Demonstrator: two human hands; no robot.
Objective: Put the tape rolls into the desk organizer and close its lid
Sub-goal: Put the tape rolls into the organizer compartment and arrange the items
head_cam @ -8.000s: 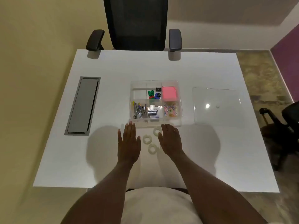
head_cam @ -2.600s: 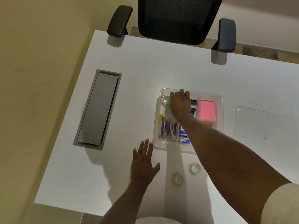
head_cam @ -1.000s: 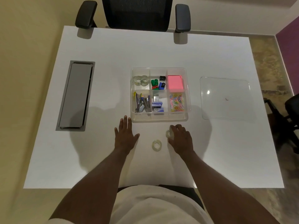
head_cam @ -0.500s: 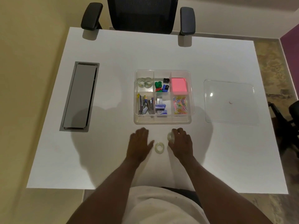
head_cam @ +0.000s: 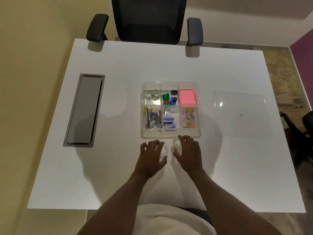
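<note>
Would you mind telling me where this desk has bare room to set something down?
Bare desk lies between the grey cable tray and the organizer, behind the organizer toward the chair, and in front of the clear lid. It is crowded just in front of the organizer, where both hands, left and right, work at the loose tape rolls.

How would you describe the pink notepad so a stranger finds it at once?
On the white desk stands a clear organizer with six compartments. The pink notepad fills its far right one, above the paper clips. It is the only flat, plain pink block there.
</note>
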